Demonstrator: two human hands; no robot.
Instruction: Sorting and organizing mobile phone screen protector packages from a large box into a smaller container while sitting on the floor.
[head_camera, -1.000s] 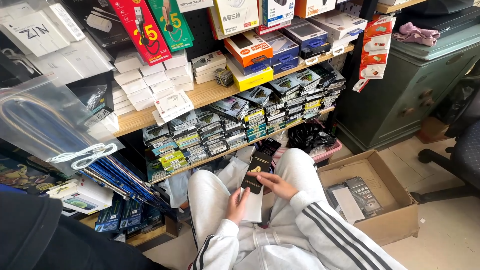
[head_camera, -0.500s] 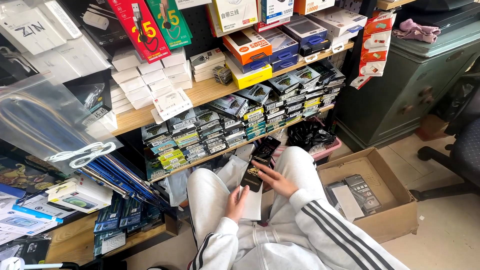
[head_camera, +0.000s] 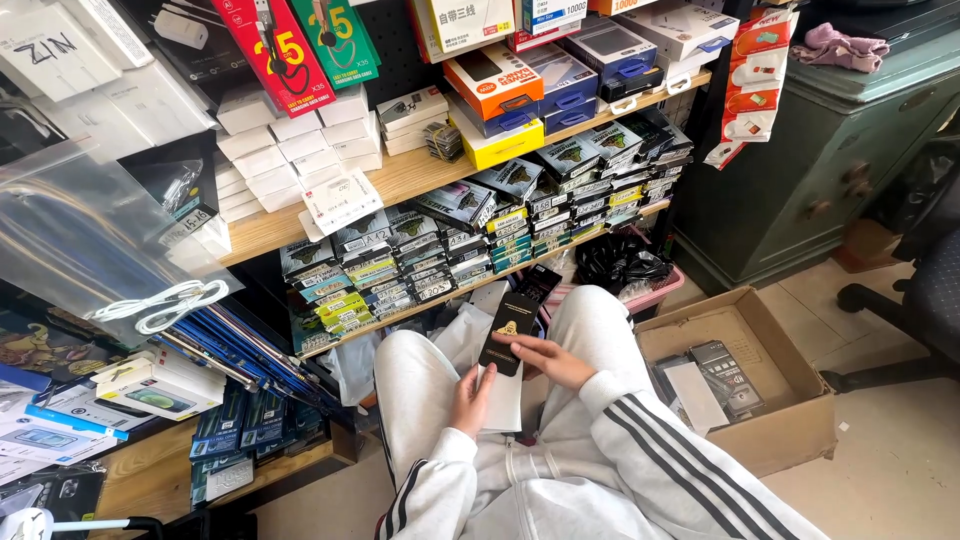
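Your right hand (head_camera: 550, 360) pinches the lower end of the black packet (head_camera: 507, 332) at the centre of the frame, fingers closed on its edge, thumb on top. Your left hand (head_camera: 468, 398) sits just below it, fingers curled around the white sleeve (head_camera: 503, 400) that lies across your lap. The black packet overlaps the top of that sleeve, tilted up toward the shelves.

Keep the pinch light and on the edges (the packet looks thin and stiff, so I judge it bends or creases if you squeeze its middle). Hold the sleeve flat against your thigh with the left fingers so it does not slide while the packet moves over it. Line the packet's long sides up with the sleeve's long sides before you shift either one.

Just above the packet, a second dark packet (head_camera: 540, 283) lies by your knees. At the right of the frame the cardboard box (head_camera: 790, 440) sits open on the floor with similar flat packs inside, within reach of your right arm.
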